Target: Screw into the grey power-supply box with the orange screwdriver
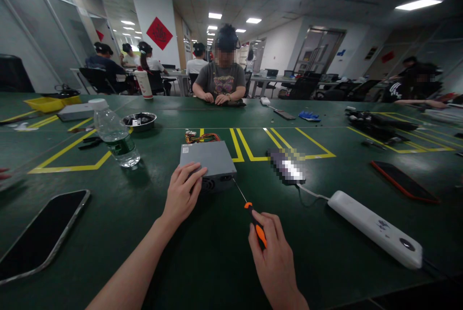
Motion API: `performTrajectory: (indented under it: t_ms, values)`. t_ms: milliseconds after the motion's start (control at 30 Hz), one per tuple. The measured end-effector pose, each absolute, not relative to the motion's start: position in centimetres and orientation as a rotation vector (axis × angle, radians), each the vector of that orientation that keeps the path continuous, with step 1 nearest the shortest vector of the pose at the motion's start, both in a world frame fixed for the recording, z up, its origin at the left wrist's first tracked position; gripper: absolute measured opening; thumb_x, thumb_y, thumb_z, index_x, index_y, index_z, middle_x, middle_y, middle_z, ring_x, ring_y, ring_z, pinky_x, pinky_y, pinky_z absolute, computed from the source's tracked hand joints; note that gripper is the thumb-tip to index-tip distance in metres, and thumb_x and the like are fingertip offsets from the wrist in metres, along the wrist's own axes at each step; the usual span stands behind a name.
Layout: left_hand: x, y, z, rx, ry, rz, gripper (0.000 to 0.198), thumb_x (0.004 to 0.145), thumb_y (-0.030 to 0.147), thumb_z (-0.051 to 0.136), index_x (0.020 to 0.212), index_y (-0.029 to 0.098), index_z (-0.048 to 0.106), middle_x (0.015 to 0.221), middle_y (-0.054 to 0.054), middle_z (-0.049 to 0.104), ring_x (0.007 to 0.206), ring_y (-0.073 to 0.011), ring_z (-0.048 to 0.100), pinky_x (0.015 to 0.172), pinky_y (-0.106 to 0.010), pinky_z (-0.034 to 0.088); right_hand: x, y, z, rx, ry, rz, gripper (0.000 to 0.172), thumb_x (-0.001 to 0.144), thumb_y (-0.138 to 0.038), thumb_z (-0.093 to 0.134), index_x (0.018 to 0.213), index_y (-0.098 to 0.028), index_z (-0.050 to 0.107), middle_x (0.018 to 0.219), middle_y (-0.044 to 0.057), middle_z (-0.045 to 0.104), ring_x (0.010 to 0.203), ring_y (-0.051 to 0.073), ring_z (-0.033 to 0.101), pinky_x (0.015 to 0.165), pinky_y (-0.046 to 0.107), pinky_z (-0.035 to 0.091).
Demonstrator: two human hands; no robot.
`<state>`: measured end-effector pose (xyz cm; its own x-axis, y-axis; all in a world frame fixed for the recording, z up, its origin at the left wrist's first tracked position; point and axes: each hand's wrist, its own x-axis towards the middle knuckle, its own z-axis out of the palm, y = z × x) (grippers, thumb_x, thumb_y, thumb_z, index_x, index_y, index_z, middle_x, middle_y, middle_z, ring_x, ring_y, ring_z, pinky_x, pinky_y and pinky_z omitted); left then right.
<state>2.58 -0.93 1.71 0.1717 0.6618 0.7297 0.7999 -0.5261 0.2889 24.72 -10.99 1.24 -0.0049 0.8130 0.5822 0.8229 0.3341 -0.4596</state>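
- Left hand (pixel 183 194) is open and lying flat on the near-left corner of the grey metal box (pixel 208 160), with the fingers spread over the top rather than wrapped around it.
- The box sits flat on the green table (pixel 202 252), pretty much dead centre and just ahead of both hands. A bundle of coloured wires (pixel 202 137) pokes out at its far side.
- Right hand (pixel 273 257) is closed around the orange-and-black handle of a screwdriver (pixel 257 229). The thin shaft angles up-left and the tip is right at the box's near-right corner. Can't tell if it's actually seated in a screw.
- Left of the box: a water bottle (pixel 115 139) standing upright, with a metal bowl (pixel 139 120) behind it.
- Near-left edge: a dark phone (pixel 39 237) lying flat.
- Right side: a long white device (pixel 376 228) on a cable.
- Another person (pixel 224 78) sits across the table.
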Motion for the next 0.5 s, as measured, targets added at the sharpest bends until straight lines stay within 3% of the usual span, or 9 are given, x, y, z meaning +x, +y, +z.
performTrajectory:
  t_ms: [333,500]
  values:
    - [2.4,-0.8,1.9,-2.322,-1.403,-1.250,0.031,0.088,0.021,0.043,0.116,0.028,0.054,0.121,-0.003,0.056,0.118,-0.0201,0.044,0.103,-0.048,0.032,24.0,-11.4,1.9,-1.445,-1.810,-0.046,0.034,0.096,-0.035,0.027,0.112,-0.015,0.050,0.101,0.013,0.048,0.075,0.019,0.063,0.056,0.029,0.056]
    - [1.5,-0.4,2.2,-2.414,-1.383,-1.217,0.031,0.089,0.020,0.041,0.116,0.028,0.054,0.122,0.000,0.058,0.120,-0.0188,0.042,0.105,-0.048,0.030,23.8,-11.6,2.3,-1.452,-1.832,-0.028,0.037,0.097,-0.036,0.025,0.120,-0.016,0.047,0.095,0.012,0.052,0.072,0.019,0.064,0.053,0.025,0.054]
